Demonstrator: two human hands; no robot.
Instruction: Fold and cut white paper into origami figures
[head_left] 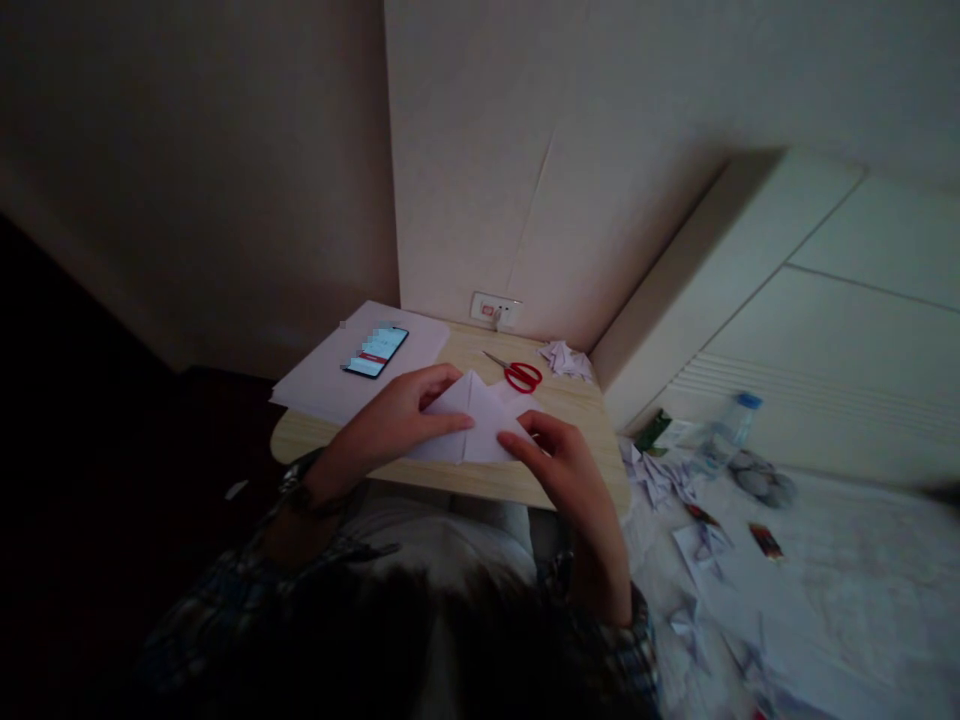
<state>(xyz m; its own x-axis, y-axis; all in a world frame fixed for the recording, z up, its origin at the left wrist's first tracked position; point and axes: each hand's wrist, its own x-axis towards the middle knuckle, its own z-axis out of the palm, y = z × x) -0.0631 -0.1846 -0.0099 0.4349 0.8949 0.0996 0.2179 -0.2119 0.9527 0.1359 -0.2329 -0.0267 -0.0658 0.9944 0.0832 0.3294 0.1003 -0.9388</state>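
Note:
A folded sheet of white paper (487,425), with a pointed top and a crease down its middle, is held over the front of the small wooden table (574,405). My left hand (420,405) grips its left side, thumb on the front face and fingers behind. On the right side, my right hand (551,445) pinches the edge between thumb and fingers. Another piece of white paper (525,400) shows partly behind the folded one. Red-handled scissors (523,376) lie just beyond it, blades toward the upper left.
A phone (377,352) with its screen lit rests on a stack of white paper (315,380) at left. Folded papers (566,360) lie at the back right. Behind is a wall socket (495,310). On the bed, right, are a bottle (727,435) and more folded papers (656,478).

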